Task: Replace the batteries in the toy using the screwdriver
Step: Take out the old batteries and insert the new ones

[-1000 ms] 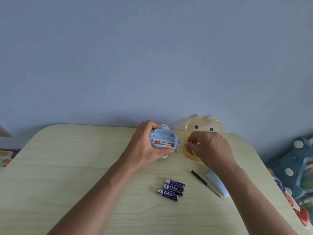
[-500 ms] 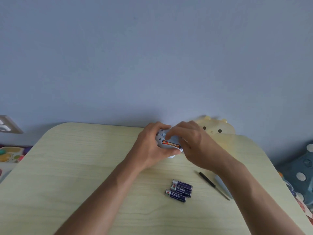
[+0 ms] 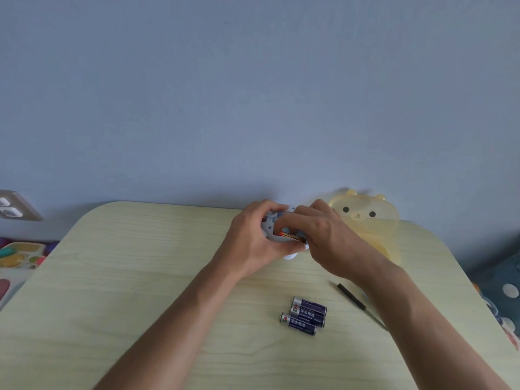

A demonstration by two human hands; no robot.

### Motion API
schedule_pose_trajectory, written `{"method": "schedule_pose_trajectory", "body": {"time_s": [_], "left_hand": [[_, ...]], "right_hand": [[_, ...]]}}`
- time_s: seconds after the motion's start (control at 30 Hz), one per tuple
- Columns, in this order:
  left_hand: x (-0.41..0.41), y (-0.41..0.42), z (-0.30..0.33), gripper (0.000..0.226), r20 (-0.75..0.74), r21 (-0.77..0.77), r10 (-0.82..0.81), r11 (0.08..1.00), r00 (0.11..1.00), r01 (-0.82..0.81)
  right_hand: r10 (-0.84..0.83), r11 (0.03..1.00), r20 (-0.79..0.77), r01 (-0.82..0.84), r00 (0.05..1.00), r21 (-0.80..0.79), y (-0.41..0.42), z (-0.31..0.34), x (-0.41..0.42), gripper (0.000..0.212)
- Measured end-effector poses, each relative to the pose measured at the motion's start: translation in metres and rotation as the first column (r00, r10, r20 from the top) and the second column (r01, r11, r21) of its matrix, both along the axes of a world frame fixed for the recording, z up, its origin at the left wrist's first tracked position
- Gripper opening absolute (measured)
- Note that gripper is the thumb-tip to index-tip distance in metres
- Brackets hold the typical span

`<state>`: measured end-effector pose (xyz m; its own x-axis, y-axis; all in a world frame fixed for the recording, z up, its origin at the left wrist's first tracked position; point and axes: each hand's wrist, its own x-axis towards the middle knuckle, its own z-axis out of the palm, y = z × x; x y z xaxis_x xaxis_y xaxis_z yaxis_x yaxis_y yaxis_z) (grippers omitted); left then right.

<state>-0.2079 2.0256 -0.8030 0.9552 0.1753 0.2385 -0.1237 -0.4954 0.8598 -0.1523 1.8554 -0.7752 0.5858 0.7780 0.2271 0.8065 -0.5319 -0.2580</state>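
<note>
My left hand (image 3: 250, 243) grips a small pale blue toy (image 3: 268, 224) at the far middle of the table, its open battery bay facing up. An orange-labelled battery (image 3: 289, 237) lies in the bay. My right hand (image 3: 329, 237) covers the toy from the right, its fingers pinched at that battery. Three purple batteries (image 3: 305, 315) lie side by side on the table nearer to me. A thin black screwdriver (image 3: 353, 298) lies right of them, partly hidden under my right forearm.
A translucent yellow bear-shaped box (image 3: 365, 218) sits behind my right hand at the wall. The pale wooden table (image 3: 126, 277) has rounded corners. Colourful toys (image 3: 19, 254) lie left of the table and a blue dotted thing (image 3: 506, 285) to its right.
My right hand left the yellow box and moved left onto the toy, its fingers now over the battery bay. My left hand kept its hold on the toy. The camera shifted slightly.
</note>
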Motion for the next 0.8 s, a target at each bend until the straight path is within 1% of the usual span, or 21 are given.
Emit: {"method": "schedule_pose_trajectory", "body": {"time_s": [0.17,0.27,0.37,0.47,0.57,0.6,0.7,0.8], "left_hand": [[0.000,0.000,0.000,0.068,-0.030,-0.023,0.002,1.000,1.000,-0.003],[0.000,-0.001,0.002,0.056,-0.036,-0.030,-0.001,1.000,0.999,0.000],[0.001,-0.001,0.000,0.047,-0.029,-0.017,-0.016,1.000,0.999,0.015],[0.001,-0.001,-0.002,0.045,-0.022,0.002,-0.014,1.000,1.000,0.014],[0.002,-0.001,-0.005,0.045,-0.017,-0.015,-0.016,1.000,1.000,0.015],[0.002,0.000,-0.005,0.045,-0.015,-0.015,-0.017,1.000,1.000,0.017],[0.001,0.001,-0.003,0.045,0.002,0.017,-0.022,1.000,1.000,0.022],[0.001,0.000,-0.003,0.052,-0.004,-0.009,-0.035,0.999,0.999,0.035]], "right_hand": [[-0.015,0.998,0.079,0.020,0.997,-0.065,0.005,0.002,-0.004,0.063],[0.037,0.998,0.080,-0.033,0.996,-0.053,0.010,0.006,-0.010,0.065],[0.035,0.999,-0.016,-0.035,0.999,-0.014,0.012,0.011,-0.013,0.057],[-0.007,1.000,-0.147,0.010,0.989,0.018,0.012,0.013,-0.011,0.040],[0.003,0.994,-0.164,0.016,0.986,0.112,0.013,0.014,-0.013,0.012],[-0.003,0.990,-0.158,0.025,0.987,0.137,0.013,0.015,-0.013,0.010],[-0.047,0.974,-0.183,0.086,0.982,0.211,0.010,0.016,-0.013,0.015],[-0.118,0.916,-0.252,0.204,0.961,0.347,0.005,0.018,-0.013,0.017]]}}
